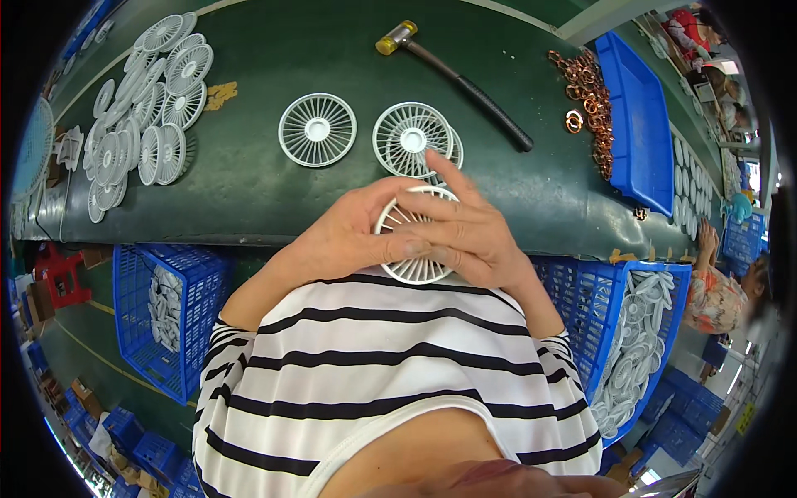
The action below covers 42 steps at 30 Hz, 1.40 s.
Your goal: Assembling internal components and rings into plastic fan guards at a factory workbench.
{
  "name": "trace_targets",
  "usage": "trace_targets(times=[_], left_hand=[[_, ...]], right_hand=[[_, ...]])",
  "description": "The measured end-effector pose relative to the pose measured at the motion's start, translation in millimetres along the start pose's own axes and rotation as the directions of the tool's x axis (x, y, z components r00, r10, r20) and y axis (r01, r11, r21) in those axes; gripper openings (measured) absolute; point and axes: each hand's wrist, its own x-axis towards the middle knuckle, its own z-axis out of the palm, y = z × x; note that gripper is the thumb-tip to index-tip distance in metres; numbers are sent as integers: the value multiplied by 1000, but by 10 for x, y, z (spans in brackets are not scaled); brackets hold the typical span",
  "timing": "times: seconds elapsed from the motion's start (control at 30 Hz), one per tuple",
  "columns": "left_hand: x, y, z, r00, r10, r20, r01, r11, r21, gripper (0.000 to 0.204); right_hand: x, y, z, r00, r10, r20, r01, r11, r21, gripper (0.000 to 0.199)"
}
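Close to my chest, at the table's near edge, I hold a round white plastic fan grille (420,272) with thin radial spokes. My left hand (342,236) is closed on its left side, the thumb lying across the front. From the right, my right hand (481,236) spreads over the grille's face, its fingers hiding the hub and its index finger pointing up and away. Just beyond my hands, two more grilles (393,149) overlap on the table. Another single grille (317,130) lies flat to their left.
A hammer (452,73) with yellow faces lies beyond. Copper-coloured rings (591,104) are heaped beside a blue tray (635,124) at right. Many grilles (154,100) pile up at far left. Blue crates (170,315) flank me below the table; the right crate (614,332) holds white grilles.
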Motion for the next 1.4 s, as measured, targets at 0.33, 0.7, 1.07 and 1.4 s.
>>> trace_targets(times=[0.33, 0.7, 1.07, 1.4], left_hand=[[-62, -32, -697, 179, 935, -307, -94, 327, 940, 40], [-101, -253, -945, 469, 826, -312, 523, 25, 852, 43], [624, -9, -412, 869, 487, 92, -99, -12, 995, 91], [959, -194, 265, 807, 464, 365, -347, -127, 929, 71]], right_hand=[[-288, 982, -939, 592, 318, -740, -770, 496, -402, 35], [-602, 1270, -1356, 424, 439, -793, -901, 118, -416, 38], [-456, 1072, -1141, 420, 470, -776, -905, 274, -324, 43], [-611, 1160, -1050, 362, 557, -748, -835, 550, 5, 30]])
